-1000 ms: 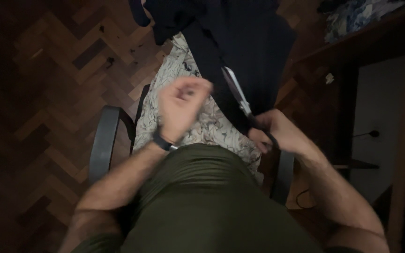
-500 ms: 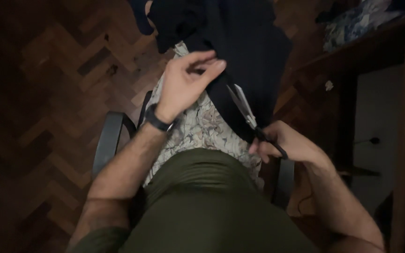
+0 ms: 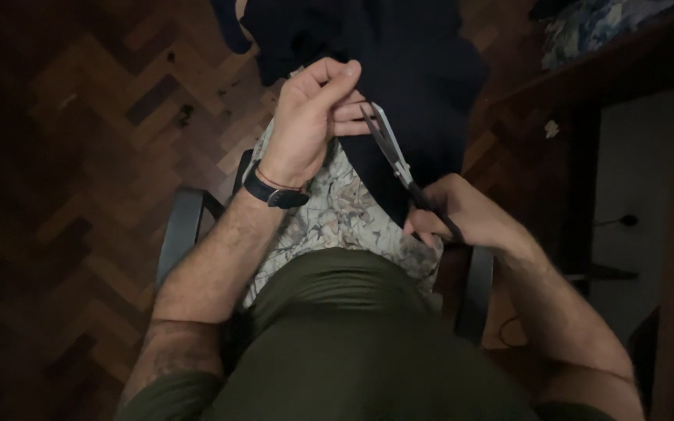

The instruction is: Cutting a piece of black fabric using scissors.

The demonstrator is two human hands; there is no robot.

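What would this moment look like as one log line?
left hand: pinches dark cloth | right hand: holds scissors, blades open at cloth edge

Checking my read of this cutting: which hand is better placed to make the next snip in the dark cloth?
Right hand: it holds the scissors, blades at the cloth. Left hand pinches the cloth.

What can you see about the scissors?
The scissors have two slim, shiny metal blades and dark handles. The blades are open in a narrow V, pointing up and away from the person. The right hand grips the handles. The tips meet the dark cloth, right beside the left hand pinching that cloth.
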